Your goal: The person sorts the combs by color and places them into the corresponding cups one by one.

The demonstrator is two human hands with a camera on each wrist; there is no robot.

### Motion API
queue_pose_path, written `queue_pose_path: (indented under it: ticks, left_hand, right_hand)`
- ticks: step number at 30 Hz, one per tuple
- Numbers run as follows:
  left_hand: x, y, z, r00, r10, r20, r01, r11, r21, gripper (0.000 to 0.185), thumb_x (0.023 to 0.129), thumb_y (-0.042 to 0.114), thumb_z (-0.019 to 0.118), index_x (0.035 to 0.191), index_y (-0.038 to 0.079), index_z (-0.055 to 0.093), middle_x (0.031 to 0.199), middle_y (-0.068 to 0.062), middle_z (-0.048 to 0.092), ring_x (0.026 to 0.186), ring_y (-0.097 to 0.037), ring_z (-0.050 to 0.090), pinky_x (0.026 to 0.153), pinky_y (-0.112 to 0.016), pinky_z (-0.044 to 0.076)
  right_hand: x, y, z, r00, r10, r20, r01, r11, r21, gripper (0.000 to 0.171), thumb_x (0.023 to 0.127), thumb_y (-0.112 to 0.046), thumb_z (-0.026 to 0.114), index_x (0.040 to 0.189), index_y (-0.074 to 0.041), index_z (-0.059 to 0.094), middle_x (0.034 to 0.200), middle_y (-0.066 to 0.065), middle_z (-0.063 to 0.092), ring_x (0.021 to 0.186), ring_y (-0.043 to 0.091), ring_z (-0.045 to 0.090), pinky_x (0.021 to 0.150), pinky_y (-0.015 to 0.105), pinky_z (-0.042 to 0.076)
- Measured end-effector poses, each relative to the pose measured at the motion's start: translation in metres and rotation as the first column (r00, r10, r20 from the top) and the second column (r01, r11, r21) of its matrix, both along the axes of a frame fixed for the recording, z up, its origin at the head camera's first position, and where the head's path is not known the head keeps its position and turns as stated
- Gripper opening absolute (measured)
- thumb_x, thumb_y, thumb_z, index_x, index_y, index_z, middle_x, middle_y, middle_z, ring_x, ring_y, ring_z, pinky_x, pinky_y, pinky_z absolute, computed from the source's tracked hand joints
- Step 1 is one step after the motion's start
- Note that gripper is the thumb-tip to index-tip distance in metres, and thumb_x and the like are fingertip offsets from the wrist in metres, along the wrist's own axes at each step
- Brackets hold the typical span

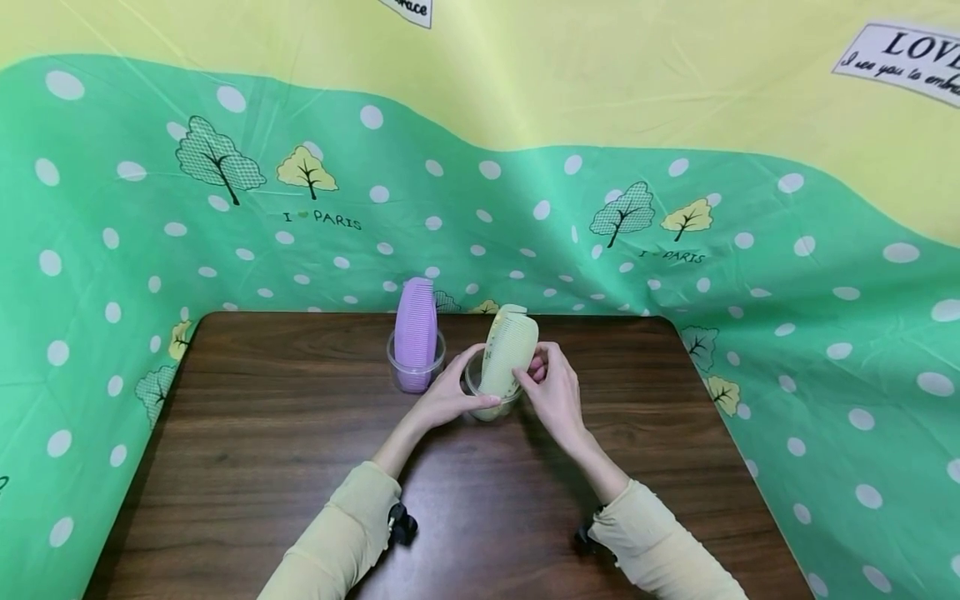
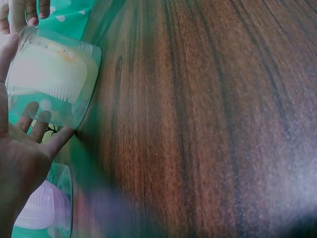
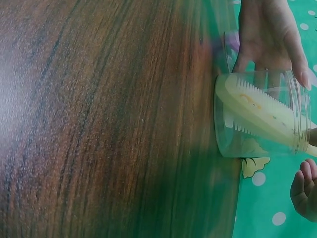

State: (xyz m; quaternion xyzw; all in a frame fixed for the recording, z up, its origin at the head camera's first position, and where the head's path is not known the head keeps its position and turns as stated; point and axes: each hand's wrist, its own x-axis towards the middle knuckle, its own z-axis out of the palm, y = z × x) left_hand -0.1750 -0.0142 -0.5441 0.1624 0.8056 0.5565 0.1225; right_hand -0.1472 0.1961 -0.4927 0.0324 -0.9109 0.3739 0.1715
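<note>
Hands (left [image 1: 450, 393], right [image 1: 557, 392]) around clear cup [image 1: 491, 398] with yellow comb [image 1: 508, 350]

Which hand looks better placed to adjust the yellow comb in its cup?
Probably the right hand: its fingers already pinch the yellow comb, while the left hand steadies the cup.
</note>
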Motion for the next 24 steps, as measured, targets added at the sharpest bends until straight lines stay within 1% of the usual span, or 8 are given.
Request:
queue_pose_path:
  ticks: [3, 7, 10, 15, 18, 21, 24]
  left_hand:
    - [0.0006, -0.0002, -0.0005, 1.0, 0.006, -0.009, -0.006, 1.0, -0.007, 0.097, 0.078, 0.048, 0.087, 0.157, 0.046, 0.031, 0.165, -0.001, 0.036, 0.152, -0.025, 0.036, 0.122, -0.054, 0.034]
    - [0.0021, -0.0002, -0.0021, 1.0, 0.005, -0.019, -0.006, 1.0, -0.02, 0.101, 0.079, 0.051, 0.086, 0.16, 0.041, 0.028, 0.167, -0.003, 0.035, 0.153, -0.027, 0.036, 0.122, -0.055, 0.033]
    - [0.0033, -0.0005, -0.0037, 1.0, 0.008, -0.018, -0.008, 1.0, -0.018, 0.103, 0.079, 0.052, 0.086, 0.162, 0.039, 0.026, 0.168, -0.002, 0.032, 0.154, -0.027, 0.033, 0.124, -0.055, 0.032]
    - [0.0057, -0.0016, -0.0051, 1.0, 0.007, -0.01, -0.007, 1.0, -0.005, 0.103, 0.08, 0.053, 0.084, 0.162, 0.043, 0.022, 0.17, 0.003, 0.031, 0.155, -0.025, 0.032, 0.125, -0.053, 0.031]
    - [0.0068, -0.0013, -0.0039, 1.0, 0.002, -0.014, -0.002, 1.0, -0.023, 0.103, 0.081, 0.055, 0.083, 0.161, 0.048, 0.019, 0.17, 0.004, 0.03, 0.154, -0.027, 0.034, 0.124, -0.053, 0.032]
    - [0.0076, -0.0001, -0.0013, 0.999, -0.007, -0.033, 0.006, 0.999, -0.053, 0.105, 0.083, 0.058, 0.08, 0.163, 0.047, 0.012, 0.172, 0.003, 0.026, 0.155, -0.029, 0.033, 0.124, -0.053, 0.032]
    - [0.0088, 0.001, 0.0015, 0.998, -0.014, -0.053, 0.01, 0.997, -0.071, 0.108, 0.085, 0.058, 0.078, 0.165, 0.042, 0.007, 0.173, 0.003, 0.021, 0.157, -0.028, 0.029, 0.126, -0.052, 0.03]
  right_hand:
    - [-0.0007, 0.0006, -0.0006, 1.0, 0.006, -0.004, -0.006, 1.0, 0.009, 0.039, 0.087, -0.017, 0.083, 0.116, -0.01, 0.058, 0.093, 0.007, 0.064, 0.081, 0.026, 0.064, 0.07, 0.024, 0.047]
    - [-0.0012, 0.0013, -0.0015, 1.0, 0.007, -0.001, -0.007, 1.0, 0.009, 0.039, 0.087, -0.018, 0.082, 0.116, -0.011, 0.058, 0.093, 0.006, 0.064, 0.081, 0.027, 0.064, 0.069, 0.025, 0.047]
    - [-0.0011, 0.0021, -0.0023, 1.0, 0.008, 0.003, -0.008, 1.0, 0.012, 0.039, 0.087, -0.019, 0.082, 0.116, -0.011, 0.059, 0.093, 0.005, 0.063, 0.08, 0.025, 0.064, 0.07, 0.025, 0.046]
    - [-0.0006, 0.0037, -0.0045, 1.0, 0.013, 0.008, -0.013, 1.0, 0.012, 0.038, 0.088, -0.02, 0.082, 0.116, -0.011, 0.059, 0.093, 0.006, 0.065, 0.079, 0.019, 0.061, 0.07, 0.023, 0.046]
    - [-0.0008, 0.0054, -0.0054, 1.0, 0.008, 0.015, -0.009, 1.0, 0.004, 0.039, 0.088, -0.021, 0.082, 0.118, -0.011, 0.059, 0.093, 0.007, 0.065, 0.079, 0.018, 0.061, 0.07, 0.024, 0.047]
    - [-0.0011, 0.0076, -0.0058, 1.0, -0.001, 0.028, 0.001, 1.0, -0.003, 0.04, 0.088, -0.021, 0.082, 0.119, -0.011, 0.058, 0.092, 0.006, 0.066, 0.078, 0.019, 0.061, 0.071, 0.026, 0.047]
    - [-0.001, 0.0087, -0.0054, 0.999, -0.005, 0.039, 0.006, 1.0, -0.016, 0.04, 0.089, -0.022, 0.082, 0.118, -0.011, 0.058, 0.092, 0.006, 0.066, 0.078, 0.019, 0.061, 0.071, 0.026, 0.048]
